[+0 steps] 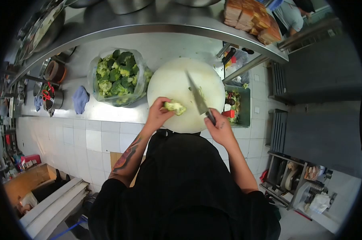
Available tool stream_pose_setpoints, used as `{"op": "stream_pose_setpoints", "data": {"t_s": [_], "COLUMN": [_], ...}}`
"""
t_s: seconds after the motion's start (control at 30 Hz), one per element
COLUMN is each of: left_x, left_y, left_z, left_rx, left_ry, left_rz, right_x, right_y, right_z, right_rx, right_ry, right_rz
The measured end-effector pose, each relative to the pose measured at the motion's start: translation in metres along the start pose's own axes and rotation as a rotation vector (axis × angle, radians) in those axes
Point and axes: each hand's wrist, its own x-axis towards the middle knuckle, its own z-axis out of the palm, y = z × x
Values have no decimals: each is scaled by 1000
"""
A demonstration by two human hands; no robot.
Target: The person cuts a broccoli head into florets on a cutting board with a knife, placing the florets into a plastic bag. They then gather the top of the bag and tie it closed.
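My left hand (160,111) is closed round a pale green broccoli piece (175,107) over the left part of a round white cutting board (169,76). In my right hand (221,127) is the black handle of a kitchen knife (198,96), its blade slanting up and left above the board. Small green scraps (201,93) lie on the board beside the blade. Left of the board, a clear plastic bag (140,80) stands full of cut broccoli florets (117,76).
A steel shelf (157,29) runs above the counter, bearing blocks of layered meat (249,18) at its right. A green bin (245,108) with scraps sits right of the board. Blue cloth (80,99) and a metal pot (55,100) stand left. Another person (291,16) is at upper right.
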Motion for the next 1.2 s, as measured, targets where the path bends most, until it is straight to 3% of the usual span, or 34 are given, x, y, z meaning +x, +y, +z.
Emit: {"op": "stream_pose_setpoints", "data": {"t_s": [0.1, 0.17, 0.23, 0.37, 0.43, 0.53, 0.63, 0.77, 0.83, 0.9, 0.97, 1.03, 1.1, 1.17, 1.2], "left_x": [-11, -12, -12, -6, -4, -8, -6, 8, 15, 23, 31, 30, 29, 23, 23], "left_y": [16, 43, 65, 65, 48, 30, 34, 66, 75, 84, 82, 92, 105, 114, 113], "left_z": [-25, -28, -28, -24, -19, 0, 20, 33, 37, 37, 36, 38, 45, 58, 63], "left_rx": [-207, -219, -263, -350, -501, -592, -660, -461, -185, -125, 21, 61, 102, -211, -207], "left_ry": [108, 195, 161, 42, 42, 47, 59, -22, -34, -20, -134, -172, -214, -87, -84], "left_rz": [-19, -43, -78, -214, -274, -270, -285, -272, -77, -25, 273, 217, 170, 78, 87], "right_x": [5, 12, 11, -2, -8, -13, -12, 8, 19, 29, 30, 33, 38, 48, 48], "right_y": [21, -3, 1, 39, 31, 23, 9, 32, 49, 48, 15, -27, -41, -36, -36], "right_z": [29, 36, 35, -9, -37, -50, -34, 16, 27, 25, 10, -2, 0, 12, 20], "right_rx": [135, 275, 296, 17, -339, -506, -420, -473, -490, -542, -430, 265, 371, 381, 451], "right_ry": [-92, -340, -291, -51, 125, 250, 216, 206, 230, 414, 357, 156, 96, 87, 98], "right_rz": [-120, 384, 395, 248, 193, 121, 49, -79, -126, -358, -312, -257, -267, -344, -284]}}
